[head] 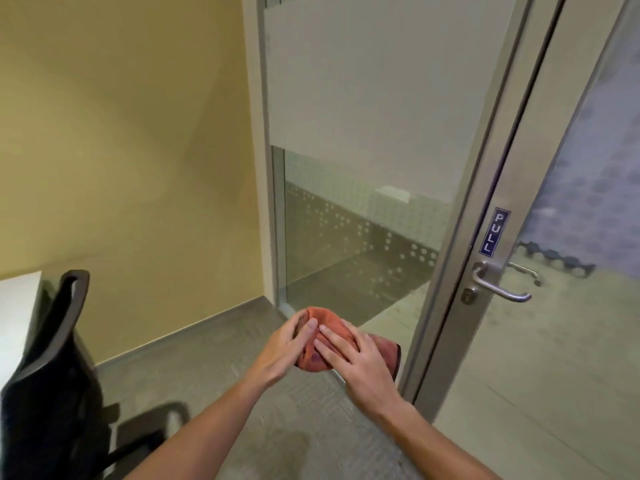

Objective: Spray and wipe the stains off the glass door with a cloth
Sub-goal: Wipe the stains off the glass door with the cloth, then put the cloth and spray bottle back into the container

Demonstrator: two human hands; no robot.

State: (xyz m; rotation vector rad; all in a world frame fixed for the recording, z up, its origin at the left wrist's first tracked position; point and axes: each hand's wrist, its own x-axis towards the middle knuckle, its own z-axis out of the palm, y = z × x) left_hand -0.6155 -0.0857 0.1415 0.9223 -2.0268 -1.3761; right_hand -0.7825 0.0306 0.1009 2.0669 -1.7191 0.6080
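Observation:
Both my hands hold an orange-red cloth (381, 346) in front of me, low in the view. My left hand (284, 348) grips its left end, thumb on top and fingers underneath. My right hand (360, 358) lies over the middle of the cloth with fingers spread across it, and the cloth's right end sticks out beyond it. The glass door (571, 323) stands at the right in a grey metal frame, with a lever handle (498, 287) and a blue PULL sign (494, 232). No spray bottle is in view.
A fixed glass panel (363, 202) with a frosted band fills the middle, left of the door. A yellow wall (121, 150) is at the left. A black office chair (52, 375) and a white desk edge (17, 306) stand at the lower left on grey carpet.

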